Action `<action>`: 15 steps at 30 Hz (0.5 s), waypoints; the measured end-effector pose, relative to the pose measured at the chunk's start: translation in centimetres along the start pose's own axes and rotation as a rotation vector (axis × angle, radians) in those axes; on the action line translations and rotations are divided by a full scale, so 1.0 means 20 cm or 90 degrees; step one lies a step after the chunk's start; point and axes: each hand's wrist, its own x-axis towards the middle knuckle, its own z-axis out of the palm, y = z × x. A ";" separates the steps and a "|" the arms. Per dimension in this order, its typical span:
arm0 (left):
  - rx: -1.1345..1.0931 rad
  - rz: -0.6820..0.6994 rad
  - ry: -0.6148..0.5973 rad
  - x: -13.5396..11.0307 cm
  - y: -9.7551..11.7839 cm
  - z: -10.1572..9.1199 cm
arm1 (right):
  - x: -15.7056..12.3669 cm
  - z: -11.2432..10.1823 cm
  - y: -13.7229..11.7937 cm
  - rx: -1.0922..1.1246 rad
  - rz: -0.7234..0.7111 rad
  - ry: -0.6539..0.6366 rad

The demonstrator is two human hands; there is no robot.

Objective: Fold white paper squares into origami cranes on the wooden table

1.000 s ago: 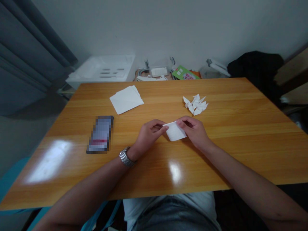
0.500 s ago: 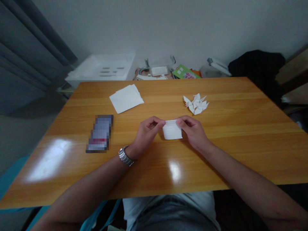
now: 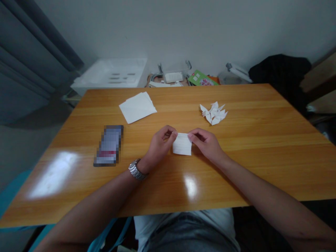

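Two hands are in view, both the person's own. The left hand [image 3: 161,143] is half closed, its thumb and curled fingers pinching the left edge of one folded white paper sheet [image 3: 182,144]. The right hand [image 3: 206,143] mirrors it, with its thumb and bent fingers pinching the sheet's right edge. Neither hand is spread, and the two stand apart with the paper between them. The paper sits near the middle of the table, and whether it touches the wood cannot be told.

One metal-link wristwatch [image 3: 136,169] circles the left wrist. On the honey-coloured wooden table [image 3: 262,178], one smartphone [image 3: 108,146], its surface pixelated, lies left of the left hand. Farther off and to the left is one loose stack of white paper squares [image 3: 138,107], the number of sheets too hard to count. Farther off and to the right, a small cluster of folded white paper figures [image 3: 214,113] sits in a heap, its count unclear.

Past the far edge of the table are one white plastic tray [image 3: 110,75], one green booklet [image 3: 201,78] and one dark cloth bundle [image 3: 278,75]. One grey curtain [image 3: 31,59] hangs at the left.
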 end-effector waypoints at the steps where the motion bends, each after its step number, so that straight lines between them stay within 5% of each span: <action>1: -0.007 -0.003 -0.001 0.00 0.00 0.00 | 0.00 0.00 0.00 -0.006 -0.001 -0.004; 15: 0.024 -0.055 -0.036 -0.01 -0.02 0.01 | -0.02 -0.01 0.00 -0.090 0.020 -0.103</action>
